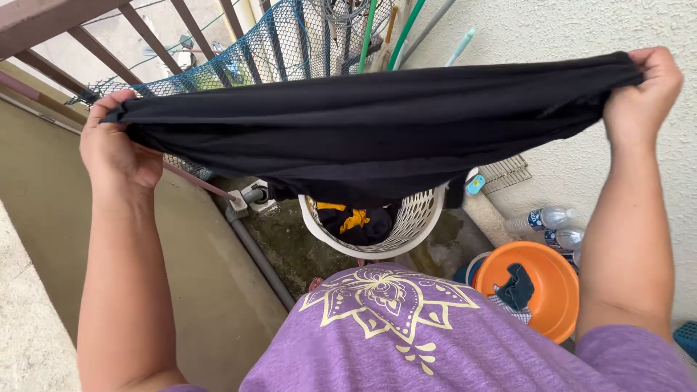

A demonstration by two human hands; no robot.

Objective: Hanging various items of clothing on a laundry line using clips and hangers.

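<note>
We held the black cloth [370, 134] stretched between our hands, left hand [116, 149] clenched at nine o'clock, right hand [642, 87] clenched at three.

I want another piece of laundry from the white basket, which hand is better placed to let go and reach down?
Probably the left hand: it grips the black garment lower, nearer the white basket.

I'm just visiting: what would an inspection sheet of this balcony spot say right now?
Surface: concrete floor, damp and stained near the basket.
Job's things: black garment stretched wide; white laundry basket below it holds dark and yellow clothes.
Clutter: orange basin with a dark cloth; plastic bottles by the wall.
Grips: left hand and right hand each clutch one end of the garment.
Cables: nothing seen; a grey pipe runs along the floor.
Surroundings: railing with green netting; rough plaster wall.
</note>
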